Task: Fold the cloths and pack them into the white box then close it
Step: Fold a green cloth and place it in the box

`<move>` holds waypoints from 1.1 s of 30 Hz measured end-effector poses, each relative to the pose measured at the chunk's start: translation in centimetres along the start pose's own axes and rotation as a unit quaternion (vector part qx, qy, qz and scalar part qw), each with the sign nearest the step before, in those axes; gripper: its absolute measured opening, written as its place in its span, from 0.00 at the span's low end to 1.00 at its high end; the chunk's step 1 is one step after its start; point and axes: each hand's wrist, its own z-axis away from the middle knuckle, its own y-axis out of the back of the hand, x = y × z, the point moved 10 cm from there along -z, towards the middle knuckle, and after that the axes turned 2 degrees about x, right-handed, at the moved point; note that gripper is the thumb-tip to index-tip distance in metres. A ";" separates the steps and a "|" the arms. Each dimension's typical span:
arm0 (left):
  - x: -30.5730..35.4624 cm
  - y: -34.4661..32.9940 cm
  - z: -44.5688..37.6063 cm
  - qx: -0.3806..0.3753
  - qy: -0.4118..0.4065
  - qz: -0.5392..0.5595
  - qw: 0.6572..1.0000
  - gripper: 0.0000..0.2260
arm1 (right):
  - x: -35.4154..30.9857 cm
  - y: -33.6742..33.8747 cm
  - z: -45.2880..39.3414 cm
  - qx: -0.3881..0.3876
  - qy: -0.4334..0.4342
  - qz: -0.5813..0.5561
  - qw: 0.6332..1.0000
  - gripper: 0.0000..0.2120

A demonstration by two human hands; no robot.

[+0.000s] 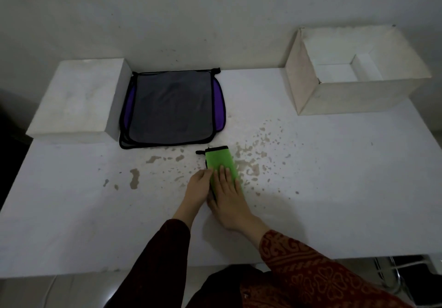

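across the white desk (71,212), which is flecked with brown stains around its middle, the biggest thing is the open white box (354,97) at the far right corner; its walls look like plain card, and inside shows only a smaller white tray or insert, no cloth. at the far left corner sits the lid (76,99), a flat white block shape. just beside it, at the far edge near the middle, lies a pile of cloths (169,106), unfolded and roughly square, grey on top with purple showing at both sides and black piping round the edges. nearer the front, about mid-desk, is the green cloth (221,161), folded into a narrow strip with black trim and a small black loop at its far end. right hand (227,195) lies flat on its near half, fingers spread and pressing down. left hand (199,185) touches the strip's left edge, fingers curled against it; whether it pinches the fabric i cannot tell. both sleeves are dark red, the right one patterned.
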 end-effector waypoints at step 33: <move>27.3 -15.9 4.3 -0.155 -0.262 0.036 0.952 0.23 | 17.2 32.0 -1.9 0.117 0.042 -0.481 0.868 0.29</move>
